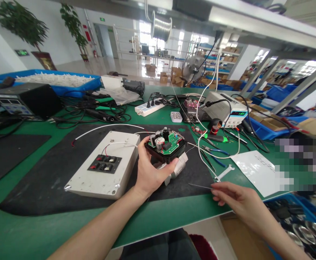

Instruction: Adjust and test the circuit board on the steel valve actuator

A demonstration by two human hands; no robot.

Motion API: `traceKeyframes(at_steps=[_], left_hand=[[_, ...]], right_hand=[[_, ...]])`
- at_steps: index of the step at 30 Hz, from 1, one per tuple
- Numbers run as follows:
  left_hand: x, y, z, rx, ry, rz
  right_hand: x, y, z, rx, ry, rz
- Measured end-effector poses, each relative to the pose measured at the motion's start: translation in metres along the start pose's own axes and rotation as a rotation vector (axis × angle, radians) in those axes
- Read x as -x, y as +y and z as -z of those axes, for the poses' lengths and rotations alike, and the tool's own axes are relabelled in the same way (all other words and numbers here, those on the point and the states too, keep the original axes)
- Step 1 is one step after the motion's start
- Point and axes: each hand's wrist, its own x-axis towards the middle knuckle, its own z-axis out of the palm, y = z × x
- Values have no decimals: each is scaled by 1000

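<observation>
My left hand (151, 171) grips a round black housing (166, 156) with a silver-grey metal part (177, 168) under it. A green circuit board (171, 144) with capacitors faces up in the housing. Between the fingertips of my right hand (228, 195) is a thin metal rod (200, 186), its tip pointing left toward the housing without touching it. Left of the housing, a cream box (106, 187) with a black terminal block (105, 163) lies on the black mat (46, 173).
Pliers (214, 150), a wrench (225, 172) and a white sheet (255, 171) lie to the right. Behind them stands a power supply (223, 108). A power strip (149, 107) and tangled cables sit at the back; a black soldering station (28, 101) is at the left.
</observation>
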Motion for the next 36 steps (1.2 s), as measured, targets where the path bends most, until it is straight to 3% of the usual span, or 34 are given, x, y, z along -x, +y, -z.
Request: traceKeyframes(at_steps=[17,22,29,36], left_hand=[[4,7,-2,6,-44,-68],[3,0,0,-15,-24,-54],[-1,-5,-1,9,33,-8],[1,-4,1,29,-19,-24]], right_hand=[[28,-24,1,267,182,184],[34,-34,-2,347,239,327],[26,-23,4,484,232,509],[29,-25,11,562,241,602]])
